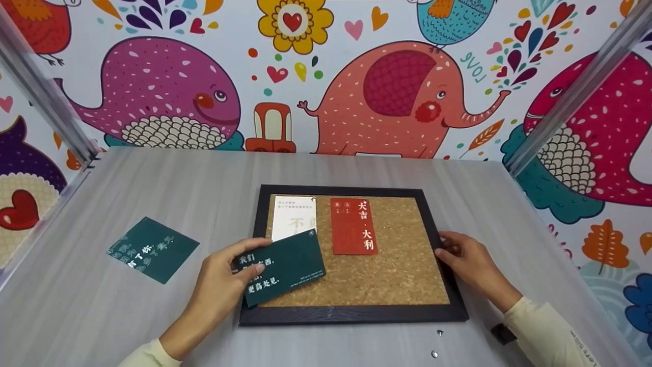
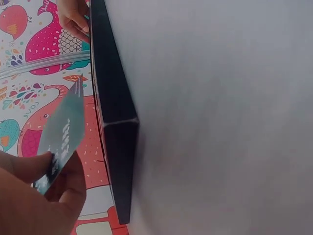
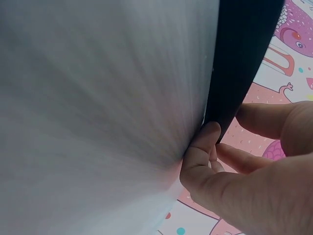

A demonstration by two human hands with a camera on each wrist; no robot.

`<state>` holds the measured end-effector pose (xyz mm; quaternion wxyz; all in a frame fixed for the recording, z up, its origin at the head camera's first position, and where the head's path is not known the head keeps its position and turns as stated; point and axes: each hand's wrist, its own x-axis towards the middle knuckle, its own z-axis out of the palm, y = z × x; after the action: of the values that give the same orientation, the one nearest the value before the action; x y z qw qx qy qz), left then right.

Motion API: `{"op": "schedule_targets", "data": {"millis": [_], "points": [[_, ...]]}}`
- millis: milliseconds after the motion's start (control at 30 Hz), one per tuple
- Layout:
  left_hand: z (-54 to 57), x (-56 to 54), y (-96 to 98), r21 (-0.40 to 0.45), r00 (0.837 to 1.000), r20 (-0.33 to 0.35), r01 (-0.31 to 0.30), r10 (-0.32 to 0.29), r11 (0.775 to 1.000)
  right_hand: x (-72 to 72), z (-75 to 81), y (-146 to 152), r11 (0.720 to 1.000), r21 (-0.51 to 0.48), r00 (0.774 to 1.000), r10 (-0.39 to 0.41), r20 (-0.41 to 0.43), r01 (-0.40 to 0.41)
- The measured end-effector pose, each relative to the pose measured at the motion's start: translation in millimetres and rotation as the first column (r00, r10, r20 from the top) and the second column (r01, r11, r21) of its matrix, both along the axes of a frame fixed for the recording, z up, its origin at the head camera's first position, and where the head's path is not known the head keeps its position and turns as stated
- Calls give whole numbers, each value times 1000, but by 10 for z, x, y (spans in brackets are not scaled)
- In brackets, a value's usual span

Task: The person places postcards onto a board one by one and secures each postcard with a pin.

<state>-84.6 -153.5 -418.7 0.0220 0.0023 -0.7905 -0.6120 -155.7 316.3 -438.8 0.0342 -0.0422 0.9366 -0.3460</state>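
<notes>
My left hand (image 1: pixel 224 278) pinches a dark green card (image 1: pixel 290 267) with white lettering between thumb and fingers. That card is tilted over the lower left part of a black-framed cork board (image 1: pixel 407 275), overlapping a white card (image 1: pixel 290 216) in the head view. A red card (image 1: pixel 352 227) hangs beside the white one, near the board's upper middle. In the left wrist view the held card (image 2: pixel 63 132) appears nearly edge-on, off the board's side. My right hand (image 1: pixel 473 265) grips the board's right edge, and its fingertips show at the frame (image 3: pixel 234 63) in the right wrist view.
Another green card (image 1: pixel 153 250) lies on the grey wood-grain table (image 1: pixel 214 183) left of the board. Two small metallic pieces, one of them (image 1: pixel 434 354), lie before the board. Near the right sleeve is a small black object (image 1: pixel 503 334). A cartoon-printed wall (image 1: pixel 285 76) stands behind.
</notes>
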Motion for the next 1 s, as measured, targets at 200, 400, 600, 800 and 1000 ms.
{"op": "schedule_targets", "data": {"millis": [200,400,600,800,1000], "points": [[-13,-46,106,4,999,-10,34,-34,999,-6,-3,2,1000,5,1000,-1,-1,1],[-40,-119,236,-6,996,-5,92,-92,996,-9,6,5,1000,9,1000,0,-5,0],[-96,-162,331,30,986,-1,165,-165,986,-4,-4,6,1000,15,1000,5,-7,-5],[-137,-205,413,50,979,-11,206,-206,977,-5,3,1,1000,20,1000,8,-2,-8],[-159,-248,497,45,968,-19,250,-249,967,7,11,0,1000,21,1000,5,6,-5]]}}
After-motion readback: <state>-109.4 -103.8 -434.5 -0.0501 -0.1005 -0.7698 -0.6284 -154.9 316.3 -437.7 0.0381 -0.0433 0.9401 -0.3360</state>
